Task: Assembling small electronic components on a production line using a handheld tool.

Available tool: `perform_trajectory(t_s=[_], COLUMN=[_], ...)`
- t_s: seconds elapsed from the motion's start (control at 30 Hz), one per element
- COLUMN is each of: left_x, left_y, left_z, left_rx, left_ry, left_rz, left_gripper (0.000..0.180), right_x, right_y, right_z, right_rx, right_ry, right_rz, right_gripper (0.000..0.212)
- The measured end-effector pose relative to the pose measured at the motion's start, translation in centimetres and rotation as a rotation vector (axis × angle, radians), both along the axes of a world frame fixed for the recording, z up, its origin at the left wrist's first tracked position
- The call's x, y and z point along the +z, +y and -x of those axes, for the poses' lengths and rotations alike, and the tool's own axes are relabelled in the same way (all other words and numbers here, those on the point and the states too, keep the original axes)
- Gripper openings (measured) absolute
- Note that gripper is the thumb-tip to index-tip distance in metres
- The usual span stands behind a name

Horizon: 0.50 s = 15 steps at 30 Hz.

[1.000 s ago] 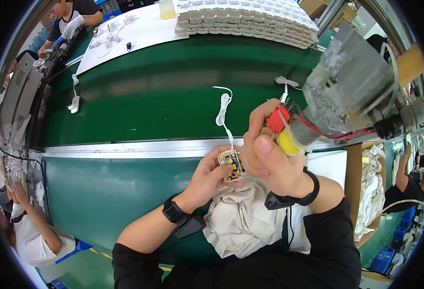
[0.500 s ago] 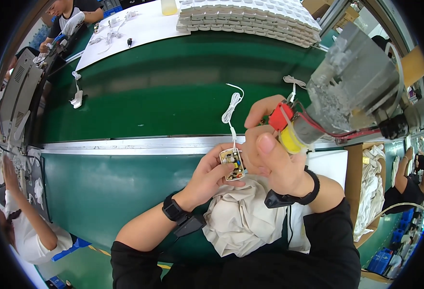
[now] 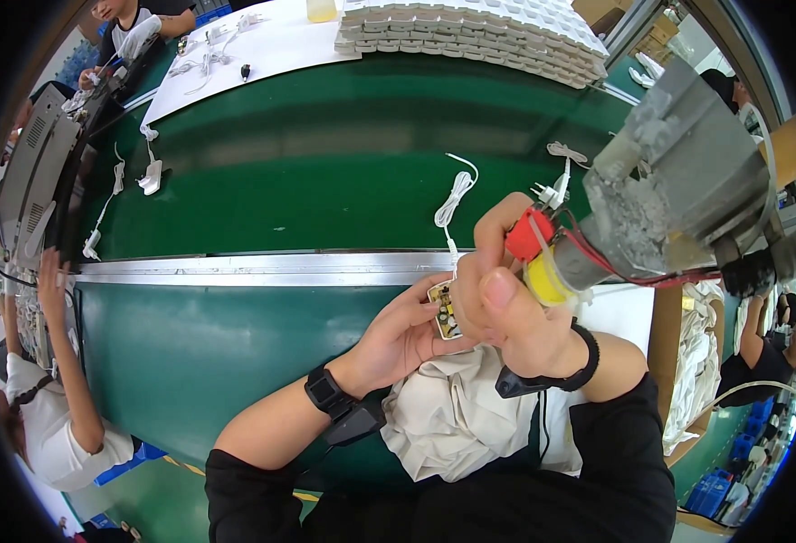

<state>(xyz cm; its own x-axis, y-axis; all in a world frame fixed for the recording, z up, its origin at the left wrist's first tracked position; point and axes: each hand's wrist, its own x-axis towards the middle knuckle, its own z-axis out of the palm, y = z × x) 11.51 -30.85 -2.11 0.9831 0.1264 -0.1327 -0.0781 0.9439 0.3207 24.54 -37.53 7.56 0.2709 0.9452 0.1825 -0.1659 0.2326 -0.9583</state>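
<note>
My left hand (image 3: pixel 404 328) is closed around a small white shell with a circuit board (image 3: pixel 444 309) in it. Its thumb lies along the shell's left edge, and a coiled white cable (image 3: pixel 455 201) runs from the far end. My right hand (image 3: pixel 529 317) is closed just right of the board, covering part of it. A grey dispenser-like device (image 3: pixel 669 181) overlaps this hand. Its narrow end has a red piece (image 3: pixel 530 233) and a yellow band (image 3: pixel 548 279). The index finger curls behind the red piece; what the palm grips is hidden. Crumpled off-white cloth (image 3: pixel 457 416) lies below both hands.
Beyond a metal rail (image 3: pixel 262 270) runs a green belt (image 3: pixel 343 127) carrying white corded adapters (image 3: pixel 151 176). Stacked white trays (image 3: pixel 470 41) stand at the back. A cardboard box (image 3: pixel 667 353) of white bundles is at right. Co-workers are at left, far left and right.
My left thumb has slid off the board to the shell's edge. My right hand covers more of the board. Another corded piece shows at the belt's left, and the left co-worker's arm has shifted.
</note>
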Motion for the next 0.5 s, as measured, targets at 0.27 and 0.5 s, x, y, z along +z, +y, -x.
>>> perform_trajectory(t_s=[0.27, 0.5], left_x=[0.3, -0.9], left_y=[0.2, 2.1], left_z=[-0.2, -2.5], left_rx=[0.006, 0.153], left_ry=[0.005, -0.003], left_rz=[-0.030, -0.267], left_gripper=[0.044, 0.043], right_x=[0.2, 0.6], right_y=[-0.1, -0.3], right_z=[-0.3, 0.0], right_rx=[-0.016, 0.026], right_ry=[-0.013, -0.020], right_rz=[0.001, -0.073], right_gripper=[0.040, 0.043])
